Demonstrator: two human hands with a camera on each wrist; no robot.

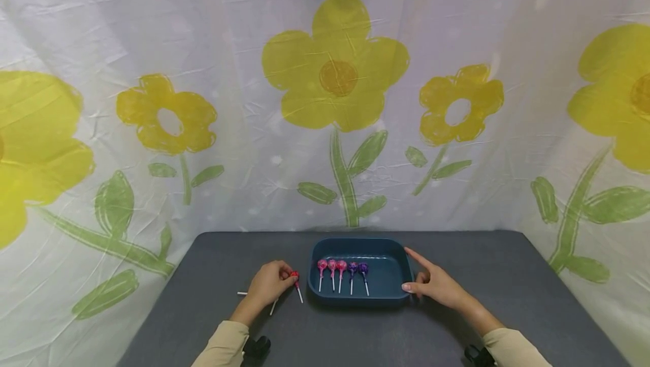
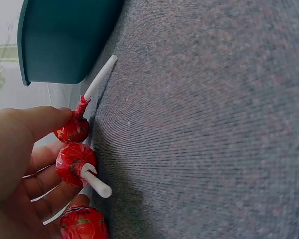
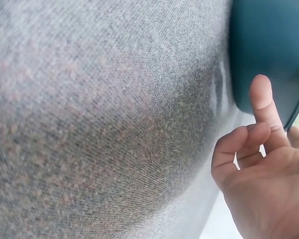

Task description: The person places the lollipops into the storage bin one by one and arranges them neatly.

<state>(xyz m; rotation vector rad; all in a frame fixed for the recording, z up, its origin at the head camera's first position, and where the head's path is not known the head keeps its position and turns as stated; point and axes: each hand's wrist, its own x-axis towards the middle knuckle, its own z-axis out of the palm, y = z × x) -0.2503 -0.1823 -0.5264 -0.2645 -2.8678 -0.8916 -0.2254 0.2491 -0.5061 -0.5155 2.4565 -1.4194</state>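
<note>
My left hand (image 1: pixel 269 285) pinches a red-wrapped lollipop (image 2: pixel 74 130) by its head between thumb and fingers, just left of the blue tray (image 1: pixel 355 301). Its white stick points down toward the front in the head view. A second red lollipop (image 2: pixel 75 164) and a third red lollipop (image 2: pixel 83 224) lie by the lower fingers of that hand; from above, mostly their sticks show. At the tray's right end is my right hand (image 1: pixel 439 285), its index finger stretched along the back corner and its thumb on the front corner. Its other fingers are loosely bent beneath.
Inside the tray, three pink lollipops (image 1: pixel 332 266) and two purple lollipops (image 1: pixel 363 268) lie in a row toward the left, sticks to the front. The dark grey table (image 1: pixel 350 336) ends at a curtain (image 1: pixel 244 130) with yellow flowers behind it.
</note>
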